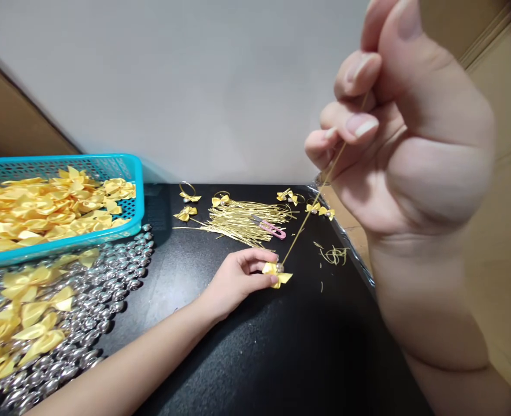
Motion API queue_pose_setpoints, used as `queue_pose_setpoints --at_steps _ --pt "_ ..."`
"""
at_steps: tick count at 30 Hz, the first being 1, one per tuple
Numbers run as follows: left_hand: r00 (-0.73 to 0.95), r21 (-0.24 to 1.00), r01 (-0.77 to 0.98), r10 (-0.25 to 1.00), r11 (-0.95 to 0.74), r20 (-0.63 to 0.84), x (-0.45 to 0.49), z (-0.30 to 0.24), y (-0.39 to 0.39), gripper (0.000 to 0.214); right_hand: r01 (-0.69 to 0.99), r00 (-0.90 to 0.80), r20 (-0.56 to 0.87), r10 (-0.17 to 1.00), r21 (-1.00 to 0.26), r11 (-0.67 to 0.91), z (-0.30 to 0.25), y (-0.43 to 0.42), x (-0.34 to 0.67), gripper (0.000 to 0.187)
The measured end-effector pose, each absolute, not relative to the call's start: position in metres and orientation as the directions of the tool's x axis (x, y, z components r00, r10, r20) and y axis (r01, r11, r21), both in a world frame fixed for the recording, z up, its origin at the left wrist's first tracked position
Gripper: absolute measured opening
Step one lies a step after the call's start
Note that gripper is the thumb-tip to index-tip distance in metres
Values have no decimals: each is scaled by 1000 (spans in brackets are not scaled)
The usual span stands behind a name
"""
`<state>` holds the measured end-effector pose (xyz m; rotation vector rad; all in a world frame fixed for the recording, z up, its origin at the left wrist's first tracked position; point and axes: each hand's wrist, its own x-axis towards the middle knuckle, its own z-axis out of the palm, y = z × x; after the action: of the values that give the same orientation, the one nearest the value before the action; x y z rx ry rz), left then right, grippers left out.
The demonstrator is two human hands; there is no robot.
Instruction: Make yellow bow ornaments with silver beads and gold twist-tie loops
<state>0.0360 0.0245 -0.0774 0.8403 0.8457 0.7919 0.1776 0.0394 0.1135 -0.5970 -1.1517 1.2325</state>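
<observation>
Pinching a yellow bow [285,279] between thumb and fingers of the left hand [233,280], closed on the fabric just beside a silvery bead [280,267]. Gripping a thin gold wire [299,232] in the right hand [411,133], fingers curled in toward the palm; probably clamped between thumb and forefinger, though cut off by the top edge and hard to be sure of. Stretched straight from there down to the bead, on a slant over the black desk [186,358].

Behind the left hand, a pile [233,218] of gold wires, with pink snips [273,229] across the right end. Around the pile, beaded bows [189,197], some on looped wire. To the right of the bow, well apart, curled scraps [334,255]. At far left, a blue basket [139,196] heaped with loose bows [39,211]; in front, a spread of silvery beads [125,271] with more bows [39,315] on top. At the back, a pale panel [229,86].

Reaching in low from the lower left with the left forearm [147,352]. Raised high and close to the camera on the right, palm side in view, hiding part of the cardboard [504,190] behind.
</observation>
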Motion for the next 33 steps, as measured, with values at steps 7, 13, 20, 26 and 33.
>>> queue_pose_setpoints --at_steps 7,13,20,26,33 --pt "298 704 -394 807 591 -510 45 -75 13 32 -399 -77 370 926 -863 312 109 40 179 38" --pt "360 674 -323 745 664 -561 48 -74 9 14 -399 -86 356 930 -868 296 108 38 180 37" --pt "279 706 -375 799 601 -533 52 -76 17 8 -370 -93 345 934 -883 289 104 35 173 38" --pt "285 674 -395 781 624 -556 57 -76 26 9 -408 -104 330 938 -875 262 102 36 165 41" --pt "230 713 -390 812 583 -537 57 -79 31 11 -507 -129 353 927 -827 244 98 50 165 30"
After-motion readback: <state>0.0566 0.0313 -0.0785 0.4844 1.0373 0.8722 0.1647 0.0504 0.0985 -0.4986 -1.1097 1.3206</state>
